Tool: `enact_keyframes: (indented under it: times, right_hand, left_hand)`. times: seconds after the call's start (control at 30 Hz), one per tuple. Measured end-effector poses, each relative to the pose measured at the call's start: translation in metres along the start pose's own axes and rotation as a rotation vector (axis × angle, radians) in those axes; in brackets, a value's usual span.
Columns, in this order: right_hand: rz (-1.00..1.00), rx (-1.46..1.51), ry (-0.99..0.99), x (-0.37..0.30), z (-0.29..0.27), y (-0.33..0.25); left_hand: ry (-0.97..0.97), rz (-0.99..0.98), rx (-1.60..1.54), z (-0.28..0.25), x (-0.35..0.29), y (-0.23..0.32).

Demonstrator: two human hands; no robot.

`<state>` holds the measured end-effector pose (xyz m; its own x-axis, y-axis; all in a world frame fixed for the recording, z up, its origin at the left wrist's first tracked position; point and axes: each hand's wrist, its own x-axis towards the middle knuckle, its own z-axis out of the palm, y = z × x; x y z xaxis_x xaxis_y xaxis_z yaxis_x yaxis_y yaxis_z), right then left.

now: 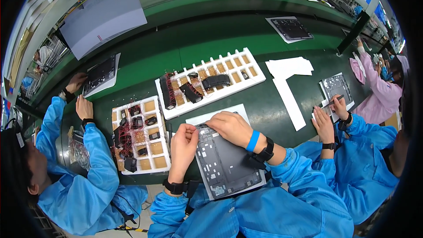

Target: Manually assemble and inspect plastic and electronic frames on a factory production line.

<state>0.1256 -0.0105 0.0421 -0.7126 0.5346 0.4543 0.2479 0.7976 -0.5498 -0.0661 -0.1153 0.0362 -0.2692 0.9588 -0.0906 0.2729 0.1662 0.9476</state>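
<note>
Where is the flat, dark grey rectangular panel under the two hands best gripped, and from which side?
Probably by its two long edges near the body-side end, coming in from left and right. The thin panel lies flat on a white sheet, small pale pieces dot its face, and the left hand and right hand occupy its far end.

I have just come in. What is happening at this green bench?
The person wearing the camera has both hands at a dark panel, which lies on a white sheet. The left hand has its fingertips together by the upper left corner; the right hand is at the top edge. Whether they hold something tiny, I cannot tell. Two white foam trays with small black parts stand nearby. The left co-worker and right co-worker have similar panels before them.
</note>
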Motion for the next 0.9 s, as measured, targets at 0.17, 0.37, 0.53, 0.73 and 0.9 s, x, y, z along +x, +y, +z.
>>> enact_keyframes:
  times: [0.17,0.37,0.53,0.73,0.9]
  right_hand:
    - [-0.179,-0.261,-0.094,0.004,0.004,0.004]
    - [-0.338,-0.359,-0.102,0.006,0.009,0.005]
    - [-0.349,-0.4,-0.092,0.002,0.009,0.004]
    - [-0.369,-0.404,-0.095,0.0,0.011,0.007]
    - [-0.439,-0.418,-0.006,0.001,0.013,0.01]
  left_hand:
    - [0.16,0.187,0.312,0.005,0.002,-0.006]
    - [0.16,0.088,0.206,0.002,0.005,-0.007]
    - [0.115,0.089,0.172,0.002,0.003,-0.008]
    - [0.139,0.184,0.322,0.006,0.004,-0.005]
    - [0.129,0.203,0.325,0.004,0.004,-0.003]
